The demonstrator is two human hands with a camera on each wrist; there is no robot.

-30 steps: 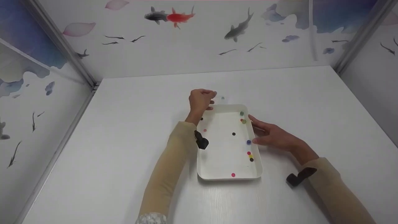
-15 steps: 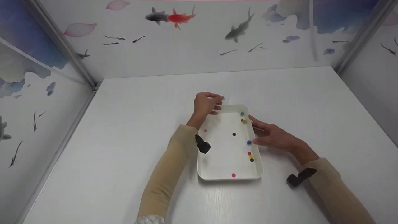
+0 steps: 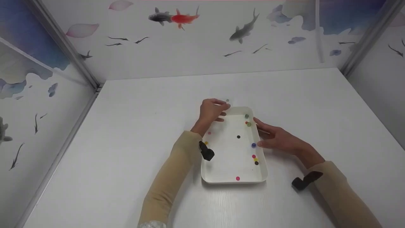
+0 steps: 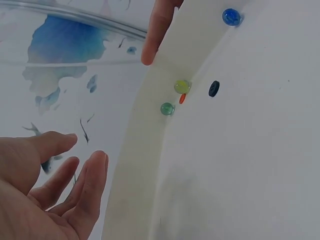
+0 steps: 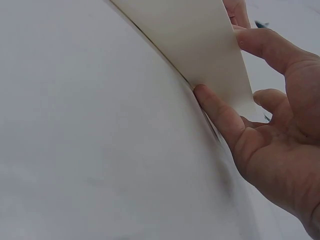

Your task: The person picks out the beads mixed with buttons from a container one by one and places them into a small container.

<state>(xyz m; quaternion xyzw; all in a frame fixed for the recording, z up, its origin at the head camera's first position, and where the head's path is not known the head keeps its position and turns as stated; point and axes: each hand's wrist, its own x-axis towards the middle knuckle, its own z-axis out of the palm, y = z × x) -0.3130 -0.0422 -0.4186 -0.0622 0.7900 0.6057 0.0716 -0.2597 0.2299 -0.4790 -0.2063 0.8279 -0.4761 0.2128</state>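
Observation:
Inside the shallow white tray (image 3: 234,181) lie glass marbles, including a blue marble (image 4: 231,17), a yellow-green marble (image 4: 182,86) and a green marble (image 4: 167,108). Small buttons are scattered among them, such as a dark button (image 4: 214,89). My left hand (image 3: 211,110) hovers over the tray's far left corner. Its thumb and fingers stand apart in the left wrist view, nothing visible between them. My right hand (image 3: 280,139) touches the outside of the tray's right wall, one fingertip at the rim and another low by the base in the right wrist view.
Just behind the tray's far edge is a greenish marble (image 3: 227,100) in what looks like a clear container, partly hidden by the left hand. A white table (image 3: 133,142) carries the tray. Walls with painted fish (image 3: 244,30) enclose the table's back and sides.
My left hand has moved right and then slightly toward me, from beyond the tray's far left corner to over it. The right hand and the tray have stayed in place.

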